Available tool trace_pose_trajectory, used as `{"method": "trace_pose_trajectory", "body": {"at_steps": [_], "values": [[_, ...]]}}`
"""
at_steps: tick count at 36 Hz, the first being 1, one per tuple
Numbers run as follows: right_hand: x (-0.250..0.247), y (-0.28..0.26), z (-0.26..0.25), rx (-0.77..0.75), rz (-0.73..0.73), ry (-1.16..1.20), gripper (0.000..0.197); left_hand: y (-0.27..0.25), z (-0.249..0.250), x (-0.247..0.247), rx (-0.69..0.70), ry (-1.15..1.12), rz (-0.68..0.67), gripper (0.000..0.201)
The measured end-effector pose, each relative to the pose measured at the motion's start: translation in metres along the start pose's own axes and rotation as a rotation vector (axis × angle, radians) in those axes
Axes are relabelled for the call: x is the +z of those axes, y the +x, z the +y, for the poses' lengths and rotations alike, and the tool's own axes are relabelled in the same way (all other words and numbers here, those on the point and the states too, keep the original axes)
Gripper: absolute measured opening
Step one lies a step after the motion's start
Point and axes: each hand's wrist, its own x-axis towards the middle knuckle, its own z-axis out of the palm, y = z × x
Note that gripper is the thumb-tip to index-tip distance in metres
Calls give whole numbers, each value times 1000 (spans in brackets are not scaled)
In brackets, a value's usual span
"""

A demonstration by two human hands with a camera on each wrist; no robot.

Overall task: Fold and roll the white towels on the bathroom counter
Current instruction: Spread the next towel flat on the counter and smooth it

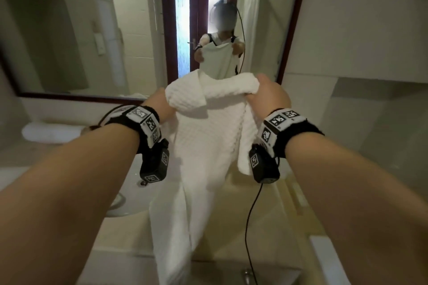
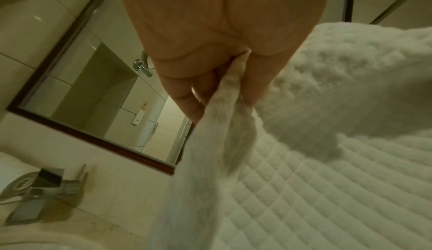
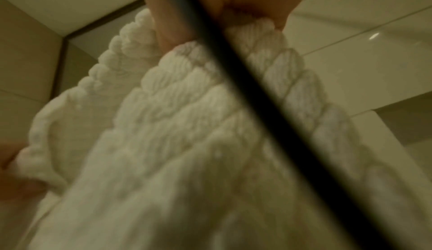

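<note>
A white waffle-weave towel (image 1: 203, 146) hangs between the two hands, the left hand (image 1: 159, 104) at its left top corner and the right hand (image 1: 268, 95) at its right. Its lower end drapes over the beige stone worktop (image 1: 254, 215). A white ceramic sink basin (image 1: 129, 183) lies left of it. Behind stands a dark-framed wall mirror (image 1: 69, 96).

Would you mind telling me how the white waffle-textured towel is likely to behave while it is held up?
Probably floppy: the white waffle-textured towel hangs limp from both hands. Likely grippy, given its raised weave. It looks thick, so perhaps fairly heavy.
</note>
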Motion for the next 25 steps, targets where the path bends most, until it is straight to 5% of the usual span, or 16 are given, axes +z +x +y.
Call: {"method": "trace_pose_trajectory", "body": {"at_steps": [7, 10, 19, 25], "values": [[-14, -16, -20, -126, -98, -143, 35, -11, -38, -14, -208, -187, 15, 43], [-19, -31, -28, -142, -104, -161, 35, -15, -56, -18, -203, -239, 34, 54], [-49, -90, -74, -137, 53, -168, 32, -89, -48, -70, -157, -287, 117, 35], [-70, -140, -106, -111, 115, -245, 29, -158, -48, -96, -81, -488, 169, 48]]}}
